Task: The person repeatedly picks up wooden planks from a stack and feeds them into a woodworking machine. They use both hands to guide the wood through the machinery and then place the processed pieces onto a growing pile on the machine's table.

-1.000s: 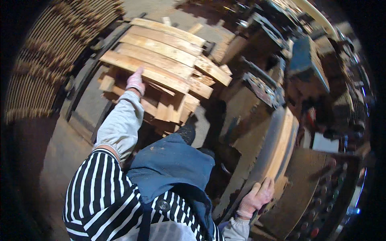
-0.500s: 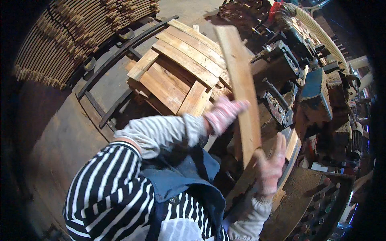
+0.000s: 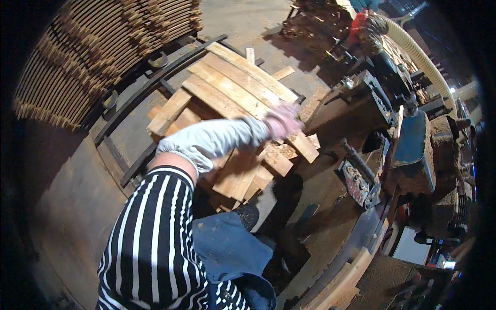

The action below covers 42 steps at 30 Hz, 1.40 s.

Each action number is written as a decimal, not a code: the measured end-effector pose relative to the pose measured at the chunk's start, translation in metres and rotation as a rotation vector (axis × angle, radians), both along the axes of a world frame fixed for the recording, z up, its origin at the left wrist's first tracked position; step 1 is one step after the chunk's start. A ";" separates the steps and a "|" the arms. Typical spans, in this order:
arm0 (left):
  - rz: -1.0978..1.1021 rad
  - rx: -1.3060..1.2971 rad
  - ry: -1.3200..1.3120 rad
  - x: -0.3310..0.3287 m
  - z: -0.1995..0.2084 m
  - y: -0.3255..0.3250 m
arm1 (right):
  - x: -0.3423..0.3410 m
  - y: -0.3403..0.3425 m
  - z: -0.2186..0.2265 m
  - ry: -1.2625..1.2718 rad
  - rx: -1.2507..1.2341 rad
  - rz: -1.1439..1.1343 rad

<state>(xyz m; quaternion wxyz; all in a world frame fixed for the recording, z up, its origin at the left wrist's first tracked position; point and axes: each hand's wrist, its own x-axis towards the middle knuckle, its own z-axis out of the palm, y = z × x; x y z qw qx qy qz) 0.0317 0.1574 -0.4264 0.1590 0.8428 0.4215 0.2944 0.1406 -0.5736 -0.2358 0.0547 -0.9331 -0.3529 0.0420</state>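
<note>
My left hand (image 3: 284, 122), in a pink and white glove, is over the right end of a stack of pale wooden boards (image 3: 227, 80). Motion smears its fingers, so their grip is hidden from me. Beneath and beside it, several board ends (image 3: 303, 146) stick out unevenly toward the machine. Shorter boards (image 3: 236, 178) lie crosswise at the stack's near side. My right hand is outside the picture. At the lower right, a long piece of wood (image 3: 338, 281) lies along the metal edge of the machine.
Dusty woodworking machine parts (image 3: 361, 186) fill the right side, with a blue housing (image 3: 413, 139) and a ribbed hose (image 3: 421, 54) above. Dark metal rails (image 3: 155, 82) run beside the stack. Piles of thin wooden slats (image 3: 108, 57) stand at the far left.
My left hand has left the long board and moved left over the stack. That upright board is gone from the middle, and my right hand has gone out of view.
</note>
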 end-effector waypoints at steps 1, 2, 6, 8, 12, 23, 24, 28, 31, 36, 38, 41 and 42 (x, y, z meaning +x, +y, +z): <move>0.015 0.109 0.228 -0.025 -0.016 0.053 | 0.006 0.006 -0.003 -0.043 -0.023 -0.024; 0.089 0.060 0.309 -0.034 -0.006 0.075 | 0.008 0.012 -0.007 -0.088 -0.053 -0.067; 0.316 -0.099 0.582 -0.069 0.030 0.136 | 0.032 0.083 -0.017 -0.337 -0.044 -0.194; 0.281 0.013 0.695 -0.085 0.013 0.158 | 0.070 0.128 -0.031 -0.407 0.252 -0.083; 0.177 -0.107 0.847 -0.095 0.001 0.183 | 0.125 0.248 -0.029 -0.225 0.706 -0.074; -0.077 -0.231 0.622 -0.141 0.006 0.090 | 0.146 0.298 -0.008 0.029 0.824 0.110; -0.101 -0.194 0.542 -0.148 0.007 0.083 | 0.128 0.275 -0.007 0.097 0.805 0.097; -0.204 -0.503 0.536 -0.137 0.045 0.048 | 0.070 0.132 -0.030 -0.068 0.363 -0.048; -0.449 -0.198 0.646 -0.155 0.014 0.015 | 0.036 0.049 -0.038 -0.199 0.120 0.061; -0.387 -0.118 0.974 -0.144 -0.003 0.008 | 0.081 0.106 -0.012 -0.244 0.140 0.238; -0.358 -0.492 0.883 -0.143 0.002 0.012 | 0.114 0.143 -0.017 -0.404 0.246 0.323; -0.354 -0.435 0.922 -0.128 0.061 -0.023 | 0.166 0.206 -0.026 -0.322 0.299 0.303; -0.319 -0.459 0.974 -0.124 0.087 -0.032 | 0.180 0.229 -0.027 -0.333 0.318 0.331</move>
